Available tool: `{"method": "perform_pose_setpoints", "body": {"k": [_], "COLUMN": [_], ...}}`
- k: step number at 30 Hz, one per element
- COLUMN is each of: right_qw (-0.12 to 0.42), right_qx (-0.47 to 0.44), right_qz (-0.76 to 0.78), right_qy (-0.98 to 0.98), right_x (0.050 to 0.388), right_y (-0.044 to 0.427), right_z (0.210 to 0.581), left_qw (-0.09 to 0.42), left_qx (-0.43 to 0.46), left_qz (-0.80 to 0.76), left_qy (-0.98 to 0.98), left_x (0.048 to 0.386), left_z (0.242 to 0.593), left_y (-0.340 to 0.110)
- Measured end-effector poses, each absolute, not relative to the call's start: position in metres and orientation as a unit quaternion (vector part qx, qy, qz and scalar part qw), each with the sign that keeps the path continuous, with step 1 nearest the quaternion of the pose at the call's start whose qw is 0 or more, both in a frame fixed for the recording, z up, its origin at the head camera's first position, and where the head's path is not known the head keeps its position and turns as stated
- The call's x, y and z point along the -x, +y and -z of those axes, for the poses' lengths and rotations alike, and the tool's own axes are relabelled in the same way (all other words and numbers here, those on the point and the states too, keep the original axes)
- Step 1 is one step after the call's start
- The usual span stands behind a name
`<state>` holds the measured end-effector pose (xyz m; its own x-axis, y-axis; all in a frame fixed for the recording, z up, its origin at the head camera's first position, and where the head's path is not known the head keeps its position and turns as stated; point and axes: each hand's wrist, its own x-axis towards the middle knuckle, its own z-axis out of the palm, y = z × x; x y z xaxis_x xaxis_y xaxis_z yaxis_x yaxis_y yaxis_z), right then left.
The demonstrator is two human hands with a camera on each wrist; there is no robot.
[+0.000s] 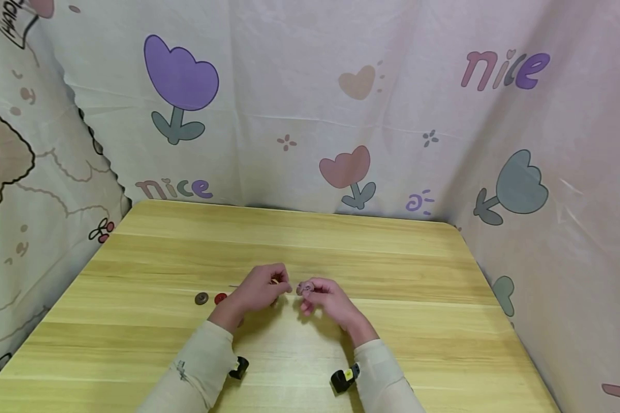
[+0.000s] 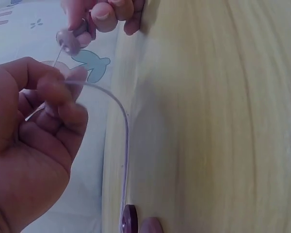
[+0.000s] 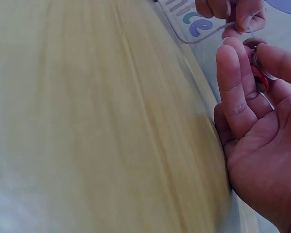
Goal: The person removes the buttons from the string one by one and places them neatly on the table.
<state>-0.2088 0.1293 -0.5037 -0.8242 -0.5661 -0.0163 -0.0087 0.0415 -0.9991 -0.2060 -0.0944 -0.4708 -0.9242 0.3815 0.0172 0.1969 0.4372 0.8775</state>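
Observation:
My left hand (image 1: 260, 287) pinches a thin pale cord (image 2: 124, 116) between thumb and fingers, its loose length curving down to the table. Just to its right, my right hand (image 1: 330, 298) grips a brownish-pink button (image 2: 68, 42) by thumb and fingertips. A short stretch of cord runs taut from that button to the left fingers. In the right wrist view, a red button (image 3: 260, 79) shows behind the first one in the right hand; how many lie there is hidden by the fingers. Both hands are raised slightly off the table.
Left of the left hand, a brown button (image 1: 201, 298) and a red button (image 1: 220, 298) lie on the wooden table (image 1: 392, 258). The left forearm partly covers that area. A patterned curtain (image 1: 268, 86) hangs behind the table, and a wrist camera (image 1: 343, 380) sits by each sleeve.

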Motion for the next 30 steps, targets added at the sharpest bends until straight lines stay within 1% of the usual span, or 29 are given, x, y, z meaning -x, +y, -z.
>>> {"method": "perform_pose_setpoints", "body": {"k": [4, 9, 13, 17, 22, 30], "right_qw": [0.209, 0.196, 0.189, 0.179, 0.176, 0.205], "right_qx": [0.213, 0.214, 0.208, 0.207, 0.228, 0.232], "right_qz": [0.656, 0.657, 0.657, 0.650, 0.649, 0.645], "right_qy": [0.693, 0.695, 0.699, 0.709, 0.704, 0.698], "right_x": [0.2092, 0.2101, 0.2100, 0.2089, 0.2079, 0.2075], "right_y": [0.1287, 0.1277, 0.1275, 0.1278, 0.1286, 0.1298], "right_z": [0.5035, 0.5037, 0.5035, 0.5031, 0.5030, 0.5017], "left_qw": [0.121, 0.117, 0.129, 0.119, 0.109, 0.106], "left_qx": [-0.166, -0.163, -0.162, -0.181, -0.204, -0.200], "left_qz": [-0.519, -0.501, -0.501, -0.490, -0.478, -0.474], "left_qy": [0.830, 0.842, 0.840, 0.844, 0.847, 0.851], "left_x": [0.2052, 0.2038, 0.2027, 0.2028, 0.2026, 0.2023], "left_z": [0.4697, 0.4672, 0.4659, 0.4674, 0.4694, 0.4677], "left_y": [-0.0924, -0.0902, -0.0898, -0.0893, -0.0889, -0.0885]}}
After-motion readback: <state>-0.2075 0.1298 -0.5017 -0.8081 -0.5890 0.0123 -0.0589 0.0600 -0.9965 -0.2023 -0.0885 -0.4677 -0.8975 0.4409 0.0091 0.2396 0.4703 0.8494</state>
